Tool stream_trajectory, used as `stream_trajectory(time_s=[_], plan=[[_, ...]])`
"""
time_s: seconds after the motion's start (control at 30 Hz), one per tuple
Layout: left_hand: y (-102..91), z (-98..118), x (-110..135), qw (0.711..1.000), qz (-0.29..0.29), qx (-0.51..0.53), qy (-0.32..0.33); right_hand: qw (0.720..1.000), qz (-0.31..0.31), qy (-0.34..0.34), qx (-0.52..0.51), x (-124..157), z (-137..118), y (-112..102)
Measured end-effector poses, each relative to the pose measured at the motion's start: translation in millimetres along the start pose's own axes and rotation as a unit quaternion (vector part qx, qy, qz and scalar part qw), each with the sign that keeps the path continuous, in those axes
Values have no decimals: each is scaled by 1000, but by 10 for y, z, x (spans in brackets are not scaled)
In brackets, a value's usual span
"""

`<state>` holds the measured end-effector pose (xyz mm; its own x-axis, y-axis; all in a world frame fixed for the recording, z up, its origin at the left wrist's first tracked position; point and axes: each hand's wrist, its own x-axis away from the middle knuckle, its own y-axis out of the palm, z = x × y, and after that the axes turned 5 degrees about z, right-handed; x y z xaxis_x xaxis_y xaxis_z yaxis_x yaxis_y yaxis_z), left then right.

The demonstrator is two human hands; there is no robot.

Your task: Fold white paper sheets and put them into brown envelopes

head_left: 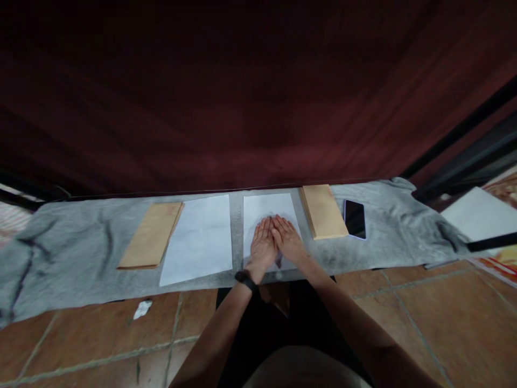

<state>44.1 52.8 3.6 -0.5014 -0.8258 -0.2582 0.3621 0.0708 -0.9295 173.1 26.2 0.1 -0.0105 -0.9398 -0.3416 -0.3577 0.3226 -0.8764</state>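
Observation:
My left hand (263, 244) lies flat on a white sheet of paper (258, 206), its fingers stretched out toward the far edge. Beside it, my right hand (287, 237) is also flat on the same sheet, and the two hands touch along their inner edges. A dark band circles my left wrist. Just left is another white sheet or stack of paper (202, 237), turned slightly askew. To the right of my hands lies a pile of brown envelopes (325, 211).
More brown envelopes (151, 235) lie at the left. A phone (355, 219) with a dark screen rests at the right on the grey cloth (398, 226). Behind hangs a dark red curtain (242, 108). A crumpled white scrap (142, 309) lies on the tiled floor (100, 328).

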Motion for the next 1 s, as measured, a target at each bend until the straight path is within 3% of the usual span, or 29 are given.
stream_trajectory(time_s=[0.1, 0.27, 0.6, 0.9, 1.0], plan=[[96, -90, -145, 1000, -23, -8, -11, 1000, -9, -15, 10, -170, 15, 138], [177, -268, -179, 999, -3, -35, -28, 998, -3, -9, 56, -179, 117, 281], [169, -503, -212, 988, 56, -54, -131, 994, 52, 55, 85, -170, 387, 287], [131, -532, -193, 970, 111, -50, -209, 980, 78, 149, 101, -131, 439, 288], [101, -468, -250, 974, 130, -46, -181, 981, 79, 156, 88, -186, 406, 296]])
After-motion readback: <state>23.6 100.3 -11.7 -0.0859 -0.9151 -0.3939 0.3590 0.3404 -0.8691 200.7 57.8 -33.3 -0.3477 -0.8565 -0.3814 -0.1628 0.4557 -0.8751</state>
